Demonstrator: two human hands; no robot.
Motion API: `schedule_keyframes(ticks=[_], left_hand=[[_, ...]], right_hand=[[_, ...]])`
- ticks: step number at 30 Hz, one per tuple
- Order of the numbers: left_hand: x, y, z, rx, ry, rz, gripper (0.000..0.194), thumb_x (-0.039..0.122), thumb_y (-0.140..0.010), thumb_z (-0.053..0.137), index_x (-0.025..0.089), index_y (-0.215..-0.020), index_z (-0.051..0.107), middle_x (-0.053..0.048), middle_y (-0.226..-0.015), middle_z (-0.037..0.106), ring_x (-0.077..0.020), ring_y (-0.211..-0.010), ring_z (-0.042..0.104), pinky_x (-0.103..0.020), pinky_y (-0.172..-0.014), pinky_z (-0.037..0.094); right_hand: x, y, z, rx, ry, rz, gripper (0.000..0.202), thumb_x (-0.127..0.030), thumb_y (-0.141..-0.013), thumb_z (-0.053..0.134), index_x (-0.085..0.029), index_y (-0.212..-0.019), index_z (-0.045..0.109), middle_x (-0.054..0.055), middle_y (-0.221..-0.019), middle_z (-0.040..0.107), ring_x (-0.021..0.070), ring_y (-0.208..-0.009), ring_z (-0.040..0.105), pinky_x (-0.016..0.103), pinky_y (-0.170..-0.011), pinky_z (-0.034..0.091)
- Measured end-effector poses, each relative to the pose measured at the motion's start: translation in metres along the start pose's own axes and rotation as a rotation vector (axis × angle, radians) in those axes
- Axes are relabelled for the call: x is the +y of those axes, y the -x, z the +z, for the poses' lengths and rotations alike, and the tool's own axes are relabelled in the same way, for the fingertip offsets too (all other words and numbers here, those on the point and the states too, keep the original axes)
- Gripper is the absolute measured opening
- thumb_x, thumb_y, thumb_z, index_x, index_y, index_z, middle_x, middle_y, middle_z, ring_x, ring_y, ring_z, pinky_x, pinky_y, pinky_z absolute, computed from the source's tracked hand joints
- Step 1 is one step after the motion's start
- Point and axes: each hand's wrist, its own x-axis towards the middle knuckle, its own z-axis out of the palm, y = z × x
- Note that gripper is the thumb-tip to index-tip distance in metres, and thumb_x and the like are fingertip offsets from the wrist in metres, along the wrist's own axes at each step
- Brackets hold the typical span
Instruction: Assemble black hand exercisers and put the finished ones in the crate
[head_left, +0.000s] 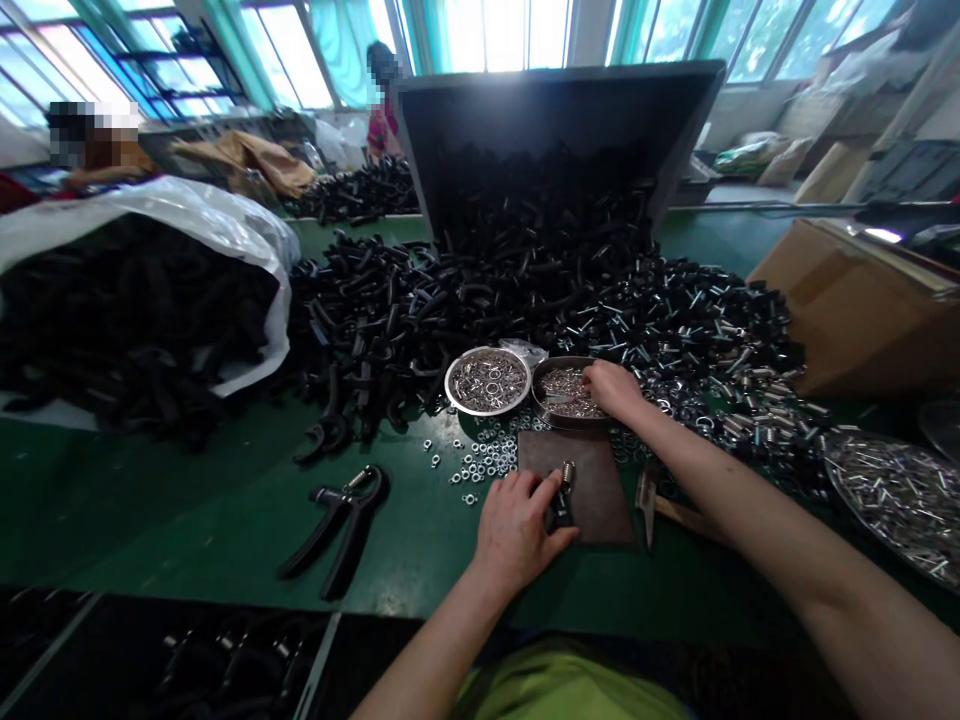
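Observation:
My left hand (517,525) is closed on a small black part with a metal spring (568,474), keeping it against a dark metal plate (600,505). The fingers of my right hand (611,388) reach into a round dark tin (551,412) of small metal pins; the fingertips are among the pins, and what they pinch is hidden. Left of that tin stands a round silver dish (451,388) full of small metal pieces. Just right of the plate lies a hammer (646,508) with a wooden handle. An assembled black hand grip with a spring (351,525) rests on the green table.
Small metal eyelets (487,458) are scattered before the dishes. A heap of black handles (480,300) spills from a tipped dark bin (562,95). A white bag (281,250) is at left, a cardboard box (847,310) and a tray of metal pins (900,500) at right. Other people sit farther back.

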Motion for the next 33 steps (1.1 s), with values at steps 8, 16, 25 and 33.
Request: schedule_keyframes(ticks=[8,16,25,33], left_hand=[[-0.003,-0.006,0.001,0.073,0.281,-0.097,0.063,0.043,-0.060,0.077,0.025,-0.117,0.057,-0.007,-0.105,0.060,-0.0269,-0.099,0.052,-0.042,-0.087,0.042],[-0.006,-0.006,-0.017,0.090,1.717,-0.803,0.045,0.052,-0.073,0.065,0.018,-0.103,0.061,-0.005,-0.085,0.061,-0.0151,-0.073,0.059,-0.030,-0.063,0.053],[0.012,0.004,-0.023,-0.063,2.169,-0.882,0.038,0.048,-0.082,0.057,0.013,-0.098,0.057,-0.006,-0.078,0.064,-0.0140,-0.061,0.063,-0.027,-0.053,0.055],[0.009,0.005,-0.021,-0.108,1.955,-0.772,0.039,0.048,-0.078,0.061,0.015,-0.099,0.062,-0.005,-0.083,0.065,-0.0150,-0.068,0.062,-0.027,-0.056,0.054]], right_hand=[[0.001,-0.001,0.000,0.080,-0.217,0.065,0.021,-0.018,-0.083,0.050,-0.014,-0.099,0.063,0.014,-0.094,0.067,0.0235,-0.092,0.061,0.034,-0.079,0.042],[-0.028,0.081,-0.015,-0.061,-0.838,-0.010,0.022,-0.031,-0.082,0.054,-0.015,-0.094,0.062,0.006,-0.080,0.070,0.0148,-0.060,0.063,0.030,-0.058,0.051],[-0.066,0.153,0.000,0.128,-0.880,-0.216,0.007,-0.022,-0.080,0.061,-0.021,-0.075,0.066,0.001,-0.074,0.067,0.0160,-0.071,0.062,0.029,-0.068,0.047],[-0.055,0.147,0.003,0.135,-0.825,-0.362,0.006,-0.019,-0.080,0.061,-0.019,-0.075,0.059,0.000,-0.075,0.061,0.0132,-0.072,0.059,0.024,-0.063,0.045]])
